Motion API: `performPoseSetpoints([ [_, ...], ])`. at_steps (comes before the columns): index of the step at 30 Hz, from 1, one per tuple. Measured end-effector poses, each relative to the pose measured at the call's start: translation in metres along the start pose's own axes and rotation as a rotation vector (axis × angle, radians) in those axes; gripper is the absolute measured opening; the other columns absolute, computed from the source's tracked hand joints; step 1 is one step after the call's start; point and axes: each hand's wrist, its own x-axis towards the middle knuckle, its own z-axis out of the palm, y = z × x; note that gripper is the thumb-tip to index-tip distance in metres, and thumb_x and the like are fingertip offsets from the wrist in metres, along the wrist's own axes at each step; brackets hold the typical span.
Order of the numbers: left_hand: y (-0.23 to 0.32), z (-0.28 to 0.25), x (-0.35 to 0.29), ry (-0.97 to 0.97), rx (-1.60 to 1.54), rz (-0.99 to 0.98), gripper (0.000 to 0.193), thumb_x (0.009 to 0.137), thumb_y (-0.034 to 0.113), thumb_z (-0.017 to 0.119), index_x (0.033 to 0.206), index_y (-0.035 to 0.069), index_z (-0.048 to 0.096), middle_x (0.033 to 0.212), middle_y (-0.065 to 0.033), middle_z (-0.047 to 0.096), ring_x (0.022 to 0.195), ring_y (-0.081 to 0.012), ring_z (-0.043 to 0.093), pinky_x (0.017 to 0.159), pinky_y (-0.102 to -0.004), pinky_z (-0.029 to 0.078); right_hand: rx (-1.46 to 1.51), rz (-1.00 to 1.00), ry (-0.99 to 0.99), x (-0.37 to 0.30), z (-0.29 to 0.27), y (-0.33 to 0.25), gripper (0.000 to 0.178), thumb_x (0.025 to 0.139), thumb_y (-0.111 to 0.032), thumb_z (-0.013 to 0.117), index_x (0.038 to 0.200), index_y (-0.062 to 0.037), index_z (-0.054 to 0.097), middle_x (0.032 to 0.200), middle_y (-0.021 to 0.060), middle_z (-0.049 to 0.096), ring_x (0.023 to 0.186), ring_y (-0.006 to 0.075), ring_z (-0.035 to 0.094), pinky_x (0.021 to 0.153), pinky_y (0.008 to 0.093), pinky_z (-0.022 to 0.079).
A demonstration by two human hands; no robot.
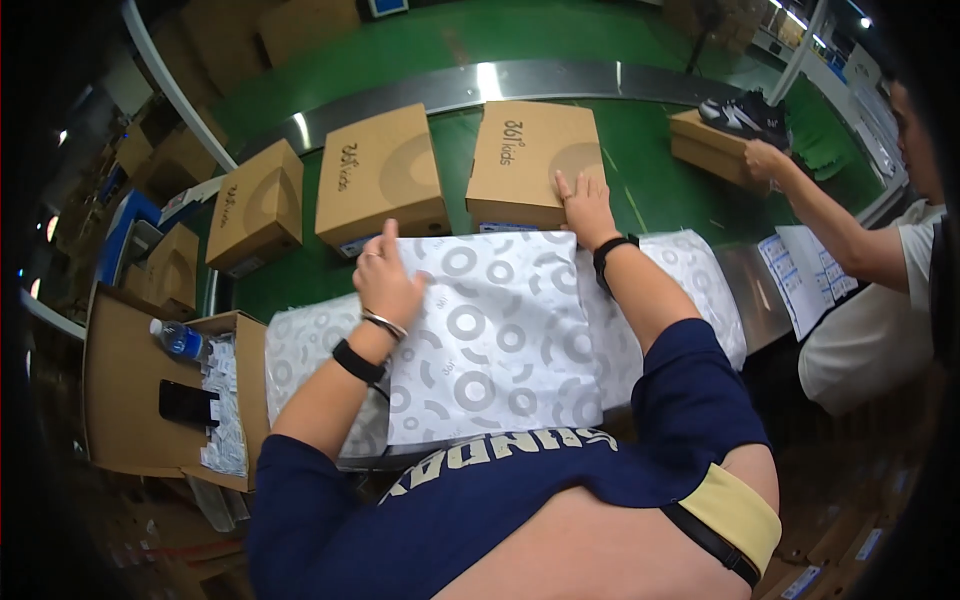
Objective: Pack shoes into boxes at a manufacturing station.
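Observation:
A sheet of white wrapping paper printed with grey rings lies in front of me. My left hand is at its upper left corner, fingers stretched upward and thumb apart, near the paper's edge. With fingers spread, my right hand rests on the near right part of a brown cardboard shoe box on the green conveyor belt. That box is closed. More printed paper in clear wrap lies under and to the right of the sheet, and another paper stack shows at its left.
Two more closed shoe boxes stand left along the belt. An open carton at left holds a water bottle, a black phone and small labels. At right, a co-worker's hand touches a box with dark shoes; a label sheet lies nearby.

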Motion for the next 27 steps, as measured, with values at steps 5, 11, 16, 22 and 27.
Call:
performPoseSetpoints([
  [5, 0.024, -0.004, -0.022, -0.290, 0.034, 0.299, 0.097, 0.063, 0.047, 0.067, 0.135, 0.007, 0.016, 0.134, -0.0287, 0.017, 0.124, -0.0433, 0.018, 0.100, -0.0515, 0.015, 0.669, 0.110, 0.210, 0.000, -0.026, -0.018, 0.084, 0.071, -0.027, 0.061, 0.134, -0.0043, 0.011, 0.114, 0.0285, 0.044, 0.107, 0.0410, 0.043, 0.089, 0.0417, 0.037],
  [11, 0.022, 0.010, -0.027, -0.429, 0.099, 0.289, 0.094, 0.065, 0.052, 0.064, 0.134, 0.006, 0.019, 0.133, -0.0315, 0.017, 0.125, -0.0433, 0.017, 0.101, -0.0494, 0.017, 1.697, 0.848, 0.508, 0.005, 0.009, 0.014, 0.034, 0.081, -0.021, 0.041, 0.103, 0.0047, 0.045, 0.097, 0.0192, 0.054, 0.085, 0.0330, 0.058, 0.071, 0.0435, 0.049],
  [16, 0.008, 0.018, -0.024, -0.410, -0.260, 0.282, 0.094, 0.062, 0.044, 0.070, 0.131, 0.002, 0.022, 0.129, -0.0325, 0.025, 0.122, -0.0431, 0.023, 0.100, -0.0430, 0.023, 2.042, 0.839, 0.116, -0.012, -0.038, 0.038, 0.037, 0.083, -0.023, 0.042, 0.108, 0.0038, 0.041, 0.096, 0.0164, 0.055, 0.084, 0.0311, 0.057, 0.073, 0.0487, 0.048],
  [22, 0.001, -0.005, -0.072, -0.369, -0.356, -0.012, 0.085, 0.069, 0.027, 0.067, 0.132, -0.002, 0.017, 0.131, -0.0273, 0.026, 0.121, -0.0393, 0.027, 0.102, -0.0406, 0.020, 1.390, 0.394, -1.013, -0.117, -0.085, 0.017, 0.100, 0.069, -0.040, 0.066, 0.134, 0.0025, 0.003, 0.109, 0.0170, 0.048, 0.094, 0.0208, 0.052, 0.079, 0.0354, 0.045],
  [27, 0.016, 0.004, -0.102, -0.531, -1.095, -0.317, 0.086, 0.068, 0.008, 0.062, 0.134, -0.001, 0.008, 0.134, -0.0210, 0.023, 0.124, -0.0272, 0.026, 0.102, -0.0324, 0.021, 1.646, 0.186, -0.762, -0.170, -0.110, -0.039, 0.087, 0.063, -0.018, 0.072, 0.131, 0.0002, 0.021, 0.116, 0.0135, 0.045, 0.108, 0.0212, 0.044, 0.094, 0.0315, 0.034],
])
